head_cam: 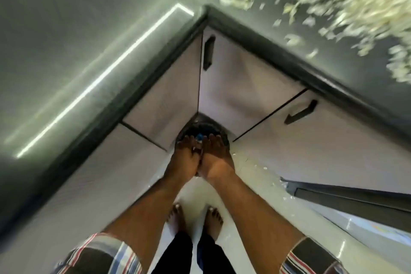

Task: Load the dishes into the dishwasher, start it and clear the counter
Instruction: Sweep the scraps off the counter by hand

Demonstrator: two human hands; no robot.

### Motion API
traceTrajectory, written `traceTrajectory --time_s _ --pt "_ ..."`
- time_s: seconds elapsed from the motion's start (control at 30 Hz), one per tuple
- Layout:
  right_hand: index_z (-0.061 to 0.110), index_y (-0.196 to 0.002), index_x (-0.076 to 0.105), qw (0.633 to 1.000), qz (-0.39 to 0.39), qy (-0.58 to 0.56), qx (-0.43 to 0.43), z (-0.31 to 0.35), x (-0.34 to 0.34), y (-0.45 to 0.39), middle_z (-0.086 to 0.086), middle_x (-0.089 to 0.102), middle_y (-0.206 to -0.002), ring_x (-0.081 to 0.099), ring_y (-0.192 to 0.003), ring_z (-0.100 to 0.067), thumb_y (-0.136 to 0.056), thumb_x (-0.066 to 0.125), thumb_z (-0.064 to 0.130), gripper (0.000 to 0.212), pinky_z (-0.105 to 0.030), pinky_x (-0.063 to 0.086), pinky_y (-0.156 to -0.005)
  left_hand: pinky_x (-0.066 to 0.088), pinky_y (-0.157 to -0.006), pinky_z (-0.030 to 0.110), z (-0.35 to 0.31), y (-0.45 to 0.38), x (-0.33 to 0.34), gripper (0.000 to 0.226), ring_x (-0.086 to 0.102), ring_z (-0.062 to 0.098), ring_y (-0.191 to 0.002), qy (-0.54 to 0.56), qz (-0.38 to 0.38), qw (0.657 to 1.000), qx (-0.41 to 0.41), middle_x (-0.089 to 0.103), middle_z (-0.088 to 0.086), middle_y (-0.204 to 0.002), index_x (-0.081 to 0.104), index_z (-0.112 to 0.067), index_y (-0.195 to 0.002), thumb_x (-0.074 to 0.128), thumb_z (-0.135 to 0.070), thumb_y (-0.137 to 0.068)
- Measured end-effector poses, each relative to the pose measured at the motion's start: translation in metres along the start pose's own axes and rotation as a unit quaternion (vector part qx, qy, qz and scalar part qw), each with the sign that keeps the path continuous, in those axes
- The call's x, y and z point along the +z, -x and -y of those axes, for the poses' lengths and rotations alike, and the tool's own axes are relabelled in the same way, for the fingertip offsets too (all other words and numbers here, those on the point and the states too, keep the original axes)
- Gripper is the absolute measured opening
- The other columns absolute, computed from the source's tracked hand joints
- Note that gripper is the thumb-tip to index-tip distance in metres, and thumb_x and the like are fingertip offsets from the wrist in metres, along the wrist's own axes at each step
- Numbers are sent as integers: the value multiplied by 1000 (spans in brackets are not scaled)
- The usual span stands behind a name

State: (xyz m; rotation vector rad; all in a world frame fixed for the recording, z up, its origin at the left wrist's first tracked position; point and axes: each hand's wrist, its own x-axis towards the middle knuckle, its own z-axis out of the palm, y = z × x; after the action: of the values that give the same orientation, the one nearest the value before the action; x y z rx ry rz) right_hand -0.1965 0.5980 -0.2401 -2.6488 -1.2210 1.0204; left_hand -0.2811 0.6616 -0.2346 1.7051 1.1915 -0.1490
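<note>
Head view, blurred. Left hand (185, 158) and right hand (216, 158) held together, palms down, over a dark round bin (201, 129) in the floor corner below the table (278, 55). Food scraps (355, 6) strewn on the table. Whether either grip holds anything: cannot tell.

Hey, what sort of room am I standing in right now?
Probably a home kitchen: a dark counter corner strewn with food scraps, cabinet doors with handles below, and a dark bin on the floor.

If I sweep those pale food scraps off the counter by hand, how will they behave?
The scraps look thin, small and loose, so probably light and prone to scatter. A few bits already lie on the floor, so some will likely spill over the counter edge.
</note>
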Motion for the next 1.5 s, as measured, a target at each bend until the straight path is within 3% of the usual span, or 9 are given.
traceTrajectory --time_s 0.07,0.13,0.3,0.5,0.6,1.0,1.17,1.37,1.5 --pt "14 -159 21 999 -34 16 -13 14 -43 26 -13 21 -164 21 -151 -32 -83 70 41 95 -40 20 -124 35 -111 31 -30 23 -22 47 45 27 -138 11 -16 1000 17 41 7 -156 39 -18 -151 44 -27 -105" --pt "12 -153 32 997 -73 -3 -14 26 -84 50 -15 33 -157 32 -144 -33 -86 68 29 78 -40 29 -120 32 -113 30 -62 43 -40 47 43 26 -140 5 -27 998 65 43 6 -154 40 -19 -151 43 -31 -106" --pt "11 -159 23 977 -201 -60 -29 39 -176 90 -11 24 -165 16 -154 -26 -105 43 24 59 -37 19 -125 27 -116 30 -154 79 -87 52 33 19 -147 -38 -55 980 186 36 4 -160 34 -17 -155 38 -35 -107" --pt "8 -152 38 940 -319 -121 6 20 -265 127 -9 36 -156 29 -147 -25 -95 55 20 60 -33 26 -119 18 -123 43 -239 87 -108 58 14 17 -154 -78 -43 953 290 21 0 -166 26 -18 -158 37 -41 -106" --pt "5 -146 43 924 -356 -117 71 -16 -277 140 -14 40 -150 36 -141 -30 -90 60 20 60 -36 30 -116 11 -125 45 -253 86 -96 63 6 20 -155 -140 -21 943 300 13 1 -168 19 -17 -160 36 -45 -106" --pt "15 -156 29 874 -390 -74 281 -196 -301 173 -13 19 -166 9 -154 -34 -98 43 61 75 -56 14 -122 -13 -119 57 -318 69 -12 84 -23 35 -150 -344 -63 906 240 -16 12 -166 -6 -21 -160 17 -71 -97" --pt "11 -157 26 841 -377 -121 369 -260 -309 179 -21 15 -165 10 -153 -39 -96 32 70 85 -53 10 -124 -14 -120 55 -358 63 29 87 -20 37 -151 -368 -78 894 246 -14 12 -167 -7 -21 -160 11 -75 -94" --pt "13 -158 25 909 -362 -108 174 -192 -318 133 -17 16 -166 11 -154 -33 -104 31 53 68 -48 8 -125 -5 -124 50 -380 54 38 72 -10 26 -154 -292 -59 906 300 -7 6 -168 1 -22 -161 21 -60 -103" --pt "18 -158 28 898 -390 -196 56 -177 -329 124 -5 23 -166 8 -155 -20 -105 40 43 60 -38 7 -126 -6 -123 49 -380 45 27 68 -8 25 -155 -284 -90 905 304 2 4 -169 10 -22 -160 21 -57 -103"
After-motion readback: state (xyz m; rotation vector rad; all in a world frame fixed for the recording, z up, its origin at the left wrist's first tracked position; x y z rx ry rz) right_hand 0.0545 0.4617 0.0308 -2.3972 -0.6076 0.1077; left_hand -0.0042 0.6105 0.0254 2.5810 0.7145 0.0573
